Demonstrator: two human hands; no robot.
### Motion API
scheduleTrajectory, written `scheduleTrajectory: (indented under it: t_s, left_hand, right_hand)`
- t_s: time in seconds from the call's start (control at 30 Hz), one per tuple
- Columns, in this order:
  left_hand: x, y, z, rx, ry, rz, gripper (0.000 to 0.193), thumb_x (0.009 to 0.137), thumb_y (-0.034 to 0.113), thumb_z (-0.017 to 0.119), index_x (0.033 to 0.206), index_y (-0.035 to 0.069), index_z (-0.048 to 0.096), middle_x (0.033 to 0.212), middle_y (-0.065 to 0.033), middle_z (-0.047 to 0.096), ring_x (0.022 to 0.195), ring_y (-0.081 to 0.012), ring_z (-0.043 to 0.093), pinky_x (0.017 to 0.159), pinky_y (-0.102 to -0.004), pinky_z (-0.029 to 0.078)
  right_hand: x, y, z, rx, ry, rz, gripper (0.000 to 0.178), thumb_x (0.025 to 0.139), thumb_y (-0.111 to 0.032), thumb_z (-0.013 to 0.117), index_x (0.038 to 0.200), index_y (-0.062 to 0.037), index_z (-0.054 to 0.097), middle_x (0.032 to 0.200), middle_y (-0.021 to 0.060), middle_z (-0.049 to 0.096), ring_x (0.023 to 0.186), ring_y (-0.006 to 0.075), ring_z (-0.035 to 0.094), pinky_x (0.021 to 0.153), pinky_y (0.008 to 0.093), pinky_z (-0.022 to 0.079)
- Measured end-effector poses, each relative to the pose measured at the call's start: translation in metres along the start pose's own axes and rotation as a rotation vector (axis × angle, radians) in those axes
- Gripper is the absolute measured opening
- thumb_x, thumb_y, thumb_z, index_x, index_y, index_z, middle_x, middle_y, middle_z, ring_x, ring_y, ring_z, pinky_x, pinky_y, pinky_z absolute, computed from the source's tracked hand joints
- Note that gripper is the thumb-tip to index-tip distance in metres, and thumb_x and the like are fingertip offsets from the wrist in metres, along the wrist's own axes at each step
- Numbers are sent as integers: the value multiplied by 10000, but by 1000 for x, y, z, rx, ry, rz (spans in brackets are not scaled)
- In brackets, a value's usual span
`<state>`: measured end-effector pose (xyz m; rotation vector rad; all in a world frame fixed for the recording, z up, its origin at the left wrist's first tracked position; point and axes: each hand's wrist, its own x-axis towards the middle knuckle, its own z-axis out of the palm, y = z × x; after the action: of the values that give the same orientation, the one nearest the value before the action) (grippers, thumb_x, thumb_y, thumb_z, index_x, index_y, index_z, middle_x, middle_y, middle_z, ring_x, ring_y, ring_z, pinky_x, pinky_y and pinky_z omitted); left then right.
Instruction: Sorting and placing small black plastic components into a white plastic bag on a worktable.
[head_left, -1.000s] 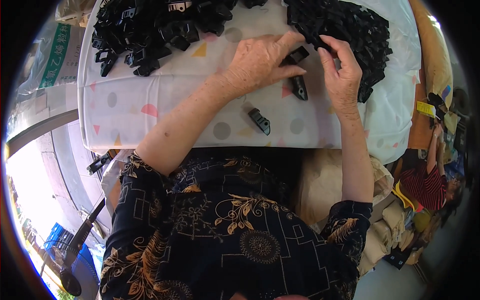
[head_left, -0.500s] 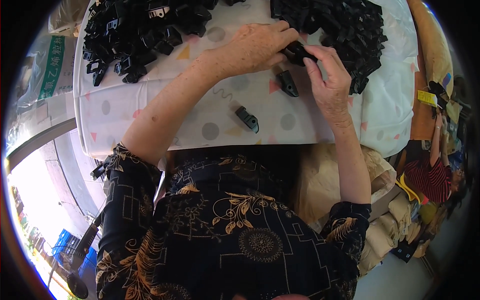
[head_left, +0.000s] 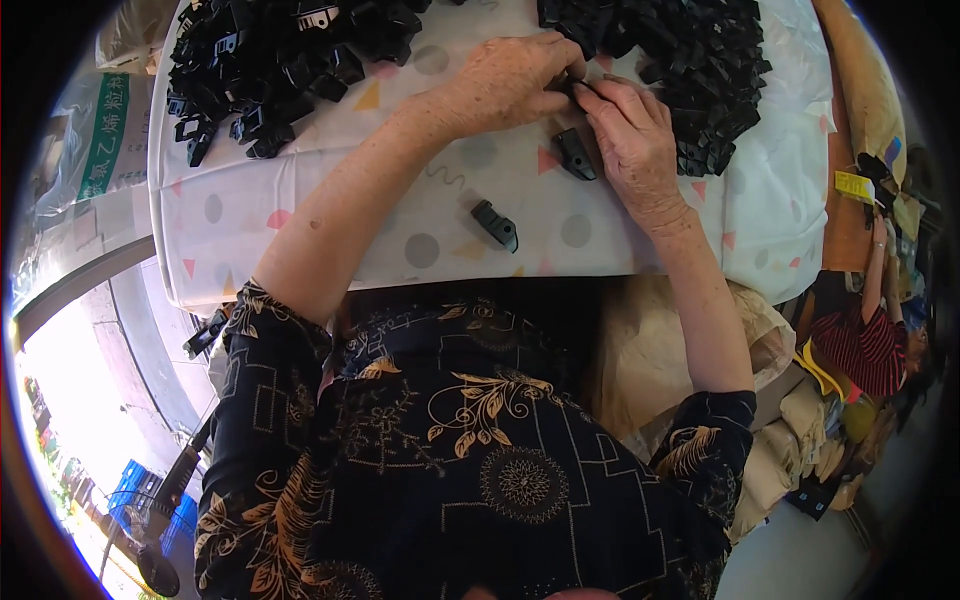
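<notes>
My left hand [head_left: 520, 80] and my right hand [head_left: 630, 130] meet over the far middle of the table, fingers closed around a small black plastic part [head_left: 574, 84]. Most of that part is hidden by the fingers. Just below, a black plastic piece [head_left: 574, 155] lies on the cloth close to my right hand. Nearer the table's front edge rests another black piece [head_left: 495, 226] with a slanted end. A large heap of black plastic parts [head_left: 280, 70] spreads at the far left, and a second heap [head_left: 690, 80] lies beyond my right hand.
A white cloth with coloured shapes covers the table [head_left: 420, 250]. Below its front edge at the right is a crumpled tan bag [head_left: 650, 340]. Farther right a person in a striped top [head_left: 862, 345] is seen near several tan bundles [head_left: 800, 420].
My right hand has moved left and closer to my left hand, its fingers now pinched together. The black part between the hands has become mostly covered.
</notes>
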<state>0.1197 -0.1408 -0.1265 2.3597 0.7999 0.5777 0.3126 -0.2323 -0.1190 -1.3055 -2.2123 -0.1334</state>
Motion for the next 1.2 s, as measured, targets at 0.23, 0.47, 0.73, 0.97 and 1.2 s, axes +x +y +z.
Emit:
scheduleTrajectory:
  t_s: [0.23,0.47,0.73,0.97,1.2]
  left_hand:
    - [-49,30,-15,37,94,-27,452,818,385,743,1156,132,579,1161,-102,602,1026,-330,636,846,-442,530]
    - [-152,57,-6,233,64,187,372,782,252,769,1091,138,597,1073,-58,581,944,-276,614,790,-422,525]
    - [-158,57,-33,315,141,97,355,798,229,777,1097,114,624,1080,-80,600,970,-270,633,793,-379,533]
    - [-60,14,-52,194,186,-138,421,875,209,720,1236,67,554,1217,-146,568,1037,-361,640,870,-445,527]
    - [-9,-41,-39,565,202,-267,424,911,129,611,1307,24,501,1289,-216,533,1072,-405,646,865,-447,553]
  right_hand:
    - [-3,-4,3,482,-29,268,279,881,-30,672,1158,0,652,1246,174,612,1112,367,612,981,389,487]
    - [-14,-92,34,388,-33,111,353,879,-23,666,1227,-16,608,1304,162,580,1167,362,582,986,412,485]
    - [-10,-101,14,468,57,115,339,882,-14,663,1218,-26,619,1239,151,599,1103,351,601,940,399,497]
    - [-65,-18,-33,212,177,555,290,891,-28,666,1178,-21,624,1149,147,618,1035,334,610,888,405,499]
    - [-65,3,-60,-234,-79,407,287,874,-49,685,1154,-61,624,1064,106,592,959,322,608,820,435,507]
